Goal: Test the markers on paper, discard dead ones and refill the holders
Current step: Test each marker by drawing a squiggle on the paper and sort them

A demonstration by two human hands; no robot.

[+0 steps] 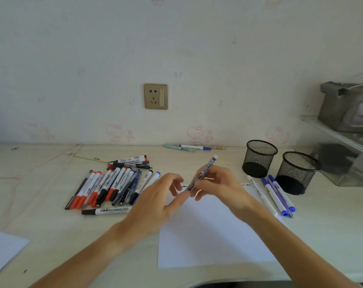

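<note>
Both hands are up over the far edge of the white paper sheet (pixel 209 235) on the pale wood-grain desk (pixel 41 204). The right hand (pixel 218 183) grips a slim pen with a dark patterned barrel and white end (pixel 203 172), fingers curled round its middle; the pen is tilted, white end pointing up and away. The left hand (pixel 161 196) pinches the pen's lower dark end between thumb and fingertips, other fingers loosely bent. Small blue and red scribbles (pixel 247 185) sit near the paper's far edge, partly hidden by the hands. Left of the paper lies a pile of whiteboard markers with red, black and blue caps (pixel 110 188), side by side and overlapping, with one black-capped whiteboard marker (pixel 106 210) lying crosswise just in front of the pile. Right of the paper, three blue-and-white markers (pixel 278 196) lie side by side, just beside two black wire-mesh holders (pixel 259 157); both holders stand upright with nothing visible inside. A few more pens (pixel 194 147) lie against the wall near the back edge. A brass-coloured wall socket (pixel 155 96) is above the desk, and a clear plastic shelf unit (pixel 346 142) stands at far right.
</note>
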